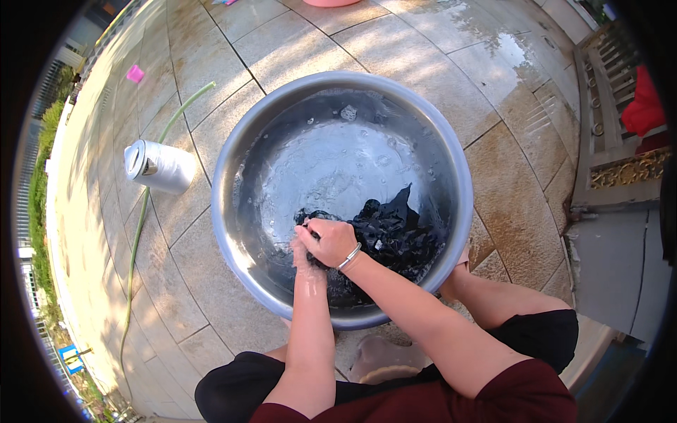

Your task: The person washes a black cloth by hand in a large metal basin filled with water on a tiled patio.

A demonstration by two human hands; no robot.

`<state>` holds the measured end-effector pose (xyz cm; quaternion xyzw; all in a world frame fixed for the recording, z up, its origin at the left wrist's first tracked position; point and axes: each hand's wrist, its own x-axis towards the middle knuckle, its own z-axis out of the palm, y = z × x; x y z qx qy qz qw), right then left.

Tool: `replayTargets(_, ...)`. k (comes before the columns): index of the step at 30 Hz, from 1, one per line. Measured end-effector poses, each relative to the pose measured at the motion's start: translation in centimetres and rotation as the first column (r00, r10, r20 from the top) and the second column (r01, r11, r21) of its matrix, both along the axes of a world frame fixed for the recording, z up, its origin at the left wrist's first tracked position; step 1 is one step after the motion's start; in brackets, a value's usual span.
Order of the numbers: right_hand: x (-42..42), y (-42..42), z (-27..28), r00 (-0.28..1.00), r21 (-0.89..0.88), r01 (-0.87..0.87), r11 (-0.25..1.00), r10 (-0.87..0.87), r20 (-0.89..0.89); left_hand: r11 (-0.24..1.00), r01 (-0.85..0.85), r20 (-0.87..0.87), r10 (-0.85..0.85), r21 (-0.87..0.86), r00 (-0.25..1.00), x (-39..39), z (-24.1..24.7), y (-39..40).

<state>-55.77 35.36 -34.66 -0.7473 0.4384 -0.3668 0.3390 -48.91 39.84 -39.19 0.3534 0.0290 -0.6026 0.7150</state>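
A wide metal basin (pixel 225 211) of water stands on the ground before me, between my feet. Dark wet cloth (pixel 389 227) lies bunched in its near right part, one corner poking above the water. My right hand (pixel 332 243), with a silver bangle (pixel 350 256) at the wrist, is closed on a fold of this cloth. Pressed against it, my left hand (pixel 300 255) is wet and grips the cloth too; its fingers are partly hidden by the right hand and the fabric. Bubbles (pixel 349 112) float on the water.
Left of the basin, a white cylindrical container (pixel 168 168) lies across a green hose (pixel 138 227). A small pink cup (pixel 135 73) sits farther off on the stone paving (pixel 296 42). At the top edge is a pink tub (pixel 331 2); a metal gate (pixel 608 132) stands at right.
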Motion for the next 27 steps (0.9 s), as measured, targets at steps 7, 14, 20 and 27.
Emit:
replayTargets(7,-6.7,-8.5,-3.4,0.886,0.253,0.166,0.953,-0.031,-0.463,0.962,0.166,-0.004,-0.169,0.216,0.986,-2.2,-0.5,-2.4)
replayTargets(14,-8.0,-7.2,-3.6,0.786,0.357,0.021,0.934,0.206,-0.583,0.900,0.134,0.171,-0.222,0.414,0.960,0.8,-2.9,-0.7)
replayTargets(20,-4.3,-4.7,-3.7,0.962,0.389,0.168,0.906,-0.065,-0.264,0.885,0.113,0.015,-0.134,0.451,0.991,0.5,-2.2,-1.2)
replayTargets(27,-0.5,2.5,1.3,0.946,0.170,-0.246,0.954,0.274,-0.171,0.998,0.057,-0.095,-0.057,-0.003,0.994,0.3,-2.2,1.3)
